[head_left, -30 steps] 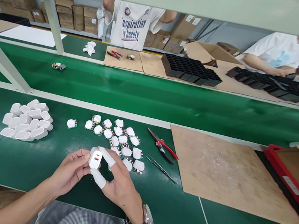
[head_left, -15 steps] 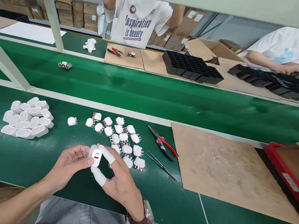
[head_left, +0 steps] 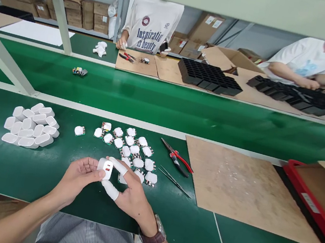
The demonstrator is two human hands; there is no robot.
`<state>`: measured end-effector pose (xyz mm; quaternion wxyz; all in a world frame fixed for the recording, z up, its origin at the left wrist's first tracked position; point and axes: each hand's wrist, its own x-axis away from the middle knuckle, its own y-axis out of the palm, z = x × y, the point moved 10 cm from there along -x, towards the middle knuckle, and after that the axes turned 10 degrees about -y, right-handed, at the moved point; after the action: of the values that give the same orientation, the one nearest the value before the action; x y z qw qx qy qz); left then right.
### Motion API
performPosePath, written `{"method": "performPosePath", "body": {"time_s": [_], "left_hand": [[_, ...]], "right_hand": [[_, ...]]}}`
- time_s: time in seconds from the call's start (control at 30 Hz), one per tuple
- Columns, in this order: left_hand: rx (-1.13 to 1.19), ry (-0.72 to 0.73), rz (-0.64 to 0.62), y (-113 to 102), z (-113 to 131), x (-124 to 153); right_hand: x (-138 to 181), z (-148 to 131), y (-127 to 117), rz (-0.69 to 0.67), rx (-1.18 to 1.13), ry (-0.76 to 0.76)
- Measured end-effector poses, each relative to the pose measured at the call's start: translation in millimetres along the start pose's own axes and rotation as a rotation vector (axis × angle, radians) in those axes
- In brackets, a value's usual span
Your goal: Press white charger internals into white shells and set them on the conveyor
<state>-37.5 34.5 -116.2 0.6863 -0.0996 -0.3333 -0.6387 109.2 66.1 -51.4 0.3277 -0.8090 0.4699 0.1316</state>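
Observation:
Both my hands hold one white charger [head_left: 105, 168] with a red port facing up, just above the green bench mat [head_left: 20, 164]. My left hand [head_left: 78, 178] cups it from the left with curled fingers. My right hand [head_left: 129, 192], with white finger cots on thumb and forefinger, pinches it from the right. Directly behind the charger lies a cluster of several small white-capped circuit boards [head_left: 133, 151]. Further left sits a heap of several empty white charger shells [head_left: 30, 130].
Red-handled pliers [head_left: 176, 160] and tweezers [head_left: 175, 180] lie right of the boards, beside a brown board [head_left: 247, 188]. A red tray [head_left: 313, 203] stands at the right edge. Beyond a green conveyor [head_left: 165, 101], two other people work near black trays [head_left: 209, 77].
My hands have kept their grip on the charger and turned it slightly. The person opposite has lowered their hands to the far bench. The view has shifted a little.

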Motion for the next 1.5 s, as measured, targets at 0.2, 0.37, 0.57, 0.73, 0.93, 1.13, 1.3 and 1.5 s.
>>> {"method": "performPosePath", "body": {"time_s": [0.2,0.37,0.57,0.73,0.93,1.13,1.3,1.5], "left_hand": [[0.044,0.025,0.006,-0.9,1.0,0.6],[0.148,-0.029,-0.140,9.1,-6.9,-2.5],[-0.264,0.348,0.090,-21.4,79.6,-42.4],[-1.053,0.756,0.421,-33.0,208.6,-108.7],[-1.462,0.599,0.601,-49.8,242.6,-184.7],[-1.480,0.793,0.579,-24.1,238.0,-161.5],[-1.309,0.878,0.609,-23.7,241.4,-81.3],[-1.116,0.898,0.978,-94.6,246.2,55.3]], "right_hand": [[2.1,6.3,3.3,-0.012,-0.015,0.029],[2.5,3.0,4.1,0.007,-0.032,-0.002],[23.8,18.8,-61.2,0.160,0.206,0.067],[69.6,34.7,-147.4,0.348,0.619,0.141],[112.3,60.7,-156.8,0.111,1.013,0.171],[93.3,95.1,-147.7,-0.040,1.058,0.214],[58.0,111.4,-150.8,-0.081,1.033,0.195],[43.2,64.5,-118.4,-0.124,0.747,0.022]]}}
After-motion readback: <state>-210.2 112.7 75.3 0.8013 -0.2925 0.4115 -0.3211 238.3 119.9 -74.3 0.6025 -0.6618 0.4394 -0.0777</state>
